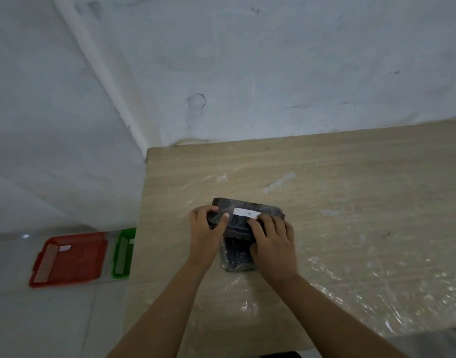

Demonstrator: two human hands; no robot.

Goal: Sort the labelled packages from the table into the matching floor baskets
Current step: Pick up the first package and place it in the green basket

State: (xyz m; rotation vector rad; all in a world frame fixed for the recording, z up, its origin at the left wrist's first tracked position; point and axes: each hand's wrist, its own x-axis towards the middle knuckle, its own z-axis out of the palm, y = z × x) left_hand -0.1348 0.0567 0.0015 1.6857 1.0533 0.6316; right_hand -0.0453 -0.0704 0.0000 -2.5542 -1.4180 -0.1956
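A dark plastic-wrapped package (247, 205) with a white paper label (246, 212) lies on the wooden table (325, 177), on top of a second dark package (238, 257) that pokes out toward me. My left hand (205, 233) grips the top package's left end, thumb over its top. On its right side rests my right hand (272, 241), fingers curled over the front edge by the label. The label's mark looks like a single letter, too small to read surely.
On the tiled floor left of the table sit a red basket (69, 259) with a small white tag and a green basket (123, 251), partly hidden by the table edge. Crinkled clear film covers the tabletop. White walls meet in a corner behind.
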